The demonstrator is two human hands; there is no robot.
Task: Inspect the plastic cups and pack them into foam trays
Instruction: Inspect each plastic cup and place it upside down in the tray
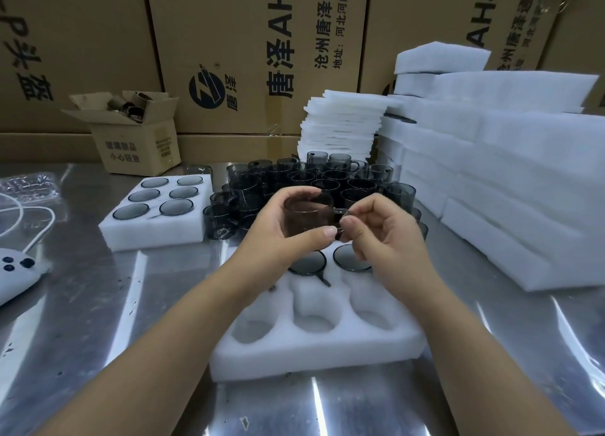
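Observation:
A dark transparent plastic cup (307, 214) with a side handle is held up between both hands. My left hand (278, 236) wraps its body, thumb across the front. My right hand (386, 236) pinches the handle. Below them lies a white foam tray (314, 337) with two cups (307, 262) seated in its far holes and the nearer holes open. Behind the hands stands a crowd of loose dark cups (327, 177). A second foam tray (157, 226) at the left holds several cups.
Stacks of white foam trays (491, 173) fill the right side. A small open cardboard box (137, 131) sits at the back left, large printed cartons behind. A white device with a cable (16, 272) lies at the left edge of the steel table (98, 321).

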